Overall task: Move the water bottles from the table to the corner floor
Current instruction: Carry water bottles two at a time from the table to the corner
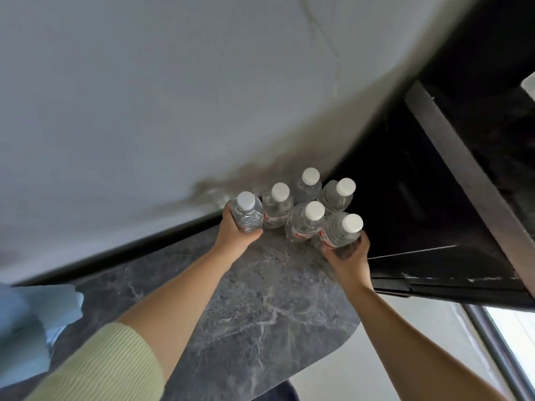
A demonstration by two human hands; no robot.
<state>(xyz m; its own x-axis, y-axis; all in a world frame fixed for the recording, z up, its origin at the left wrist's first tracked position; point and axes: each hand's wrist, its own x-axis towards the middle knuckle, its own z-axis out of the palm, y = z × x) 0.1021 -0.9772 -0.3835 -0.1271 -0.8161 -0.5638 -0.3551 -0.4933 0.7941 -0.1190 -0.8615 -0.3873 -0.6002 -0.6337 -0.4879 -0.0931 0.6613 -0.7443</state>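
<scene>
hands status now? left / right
Left hand: grip closed on the leftmost bottle.
Right hand: grip closed on the nearest right bottle.

each hand (235,230) (348,254) gripped a clear white-capped plastic water bottle (247,216) (343,233) on the grey marble tabletop (260,299).

text: none legible | water bottles (304,224) | red-and-white labels (print too blurred to read)

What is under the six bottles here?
The bottles stand on a grey marbled surface beside the wall. The left hand and right hand each grip one. The patch directly beneath them is hidden.
</scene>
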